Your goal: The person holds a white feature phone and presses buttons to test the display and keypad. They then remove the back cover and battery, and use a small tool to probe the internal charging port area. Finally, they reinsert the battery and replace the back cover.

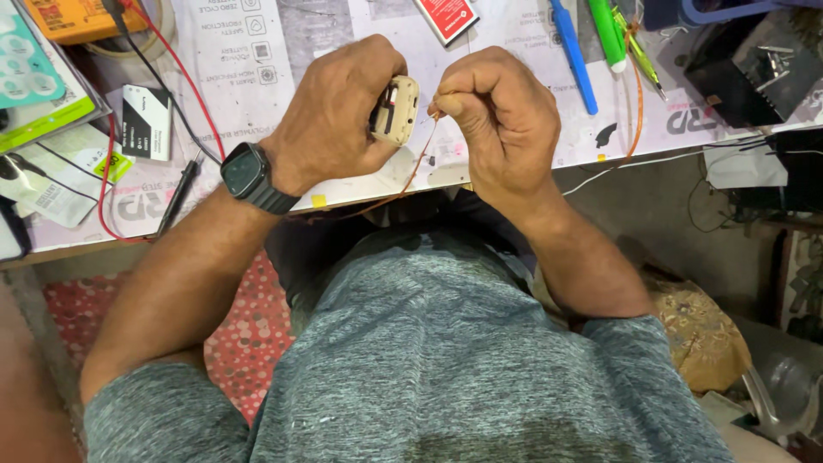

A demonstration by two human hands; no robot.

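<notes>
Left hand (339,111), a dark smartwatch (249,176) on its wrist, is clenched around a small beige rounded device (395,110) held above the near edge of the table (257,69); right hand (497,111), just beside it, is fisted with thumb and forefinger pinched on a thin copper wire (417,167) that trails down toward the grey shirt (429,343). On the paper-covered table beyond lie a blue tool (573,56), a green pen (608,34) and a red card (447,17); at left are a small black-and-white box (147,122), red leads (184,77) and a black probe (178,197).
</notes>
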